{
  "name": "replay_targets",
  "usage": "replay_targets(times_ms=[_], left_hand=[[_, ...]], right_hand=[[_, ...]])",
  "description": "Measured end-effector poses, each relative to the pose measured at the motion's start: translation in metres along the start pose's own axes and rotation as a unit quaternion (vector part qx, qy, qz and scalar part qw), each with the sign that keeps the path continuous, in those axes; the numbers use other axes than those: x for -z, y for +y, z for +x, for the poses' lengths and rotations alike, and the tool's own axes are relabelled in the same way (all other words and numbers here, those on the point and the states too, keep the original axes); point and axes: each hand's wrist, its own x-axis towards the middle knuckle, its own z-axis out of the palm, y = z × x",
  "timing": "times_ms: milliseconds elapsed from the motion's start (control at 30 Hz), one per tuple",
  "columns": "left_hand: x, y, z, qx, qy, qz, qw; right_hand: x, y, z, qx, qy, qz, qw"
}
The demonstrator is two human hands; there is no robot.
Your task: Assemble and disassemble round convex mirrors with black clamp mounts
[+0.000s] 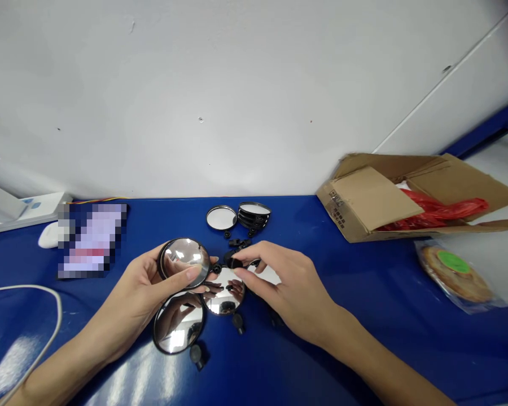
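My left hand (148, 287) holds a round black-rimmed convex mirror (184, 263) upright by its edge, with the thumb across its face. My right hand (281, 282) pinches a small black plastic mount (232, 263) between thumb and fingers, just right of that mirror. Two more round mirrors lie face up under my hands, one (178, 322) near the front and one (224, 290) partly beneath my fingers. Black ball mounts (237, 322) sit beside them, and another (196, 355) lies at the front. Farther back are a single mirror (221, 217) and a small stack of mirrors (254, 215).
The work surface is a glossy blue table (305, 225) against a white wall (195, 101). An open cardboard box (376, 197) holding a red plastic bag stands back right. A bagged round item (455, 275), a white mouse (51, 234), a pixelated rectangle (91, 239) and a white cable (34, 290) lie nearby.
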Motion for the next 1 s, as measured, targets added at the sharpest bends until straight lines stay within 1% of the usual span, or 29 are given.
replay_targets(times_ms=[67,200,300,433,600,733,900,1000], left_hand=[[0.002,-0.001,-0.001,-0.006,-0.013,0.013,1.000],[0.008,-0.005,-0.003,-0.032,-0.021,0.055,0.998],[0.011,-0.005,-0.005,-0.038,-0.013,0.084,0.996],[0.006,-0.003,-0.010,-0.049,0.005,0.110,0.993],[0.001,-0.003,-0.012,-0.089,-0.016,0.121,0.989],[-0.001,-0.004,-0.013,-0.090,-0.021,0.115,0.989],[-0.007,-0.001,-0.017,-0.082,0.019,0.124,0.989],[-0.007,0.000,-0.017,-0.084,0.013,0.152,0.985]], right_hand=[[-0.005,-0.001,-0.002,-0.004,-0.002,0.039,0.999],[-0.008,-0.002,-0.002,-0.077,0.007,0.117,0.990],[-0.008,-0.003,-0.001,-0.107,0.008,0.160,0.981],[-0.009,-0.003,-0.001,-0.126,0.019,0.187,0.974],[-0.011,-0.004,-0.002,-0.126,0.025,0.195,0.972],[-0.011,-0.006,-0.004,-0.120,0.021,0.203,0.971],[-0.009,-0.007,-0.005,-0.078,0.023,0.179,0.980],[-0.008,-0.007,-0.005,-0.062,0.020,0.172,0.983]])
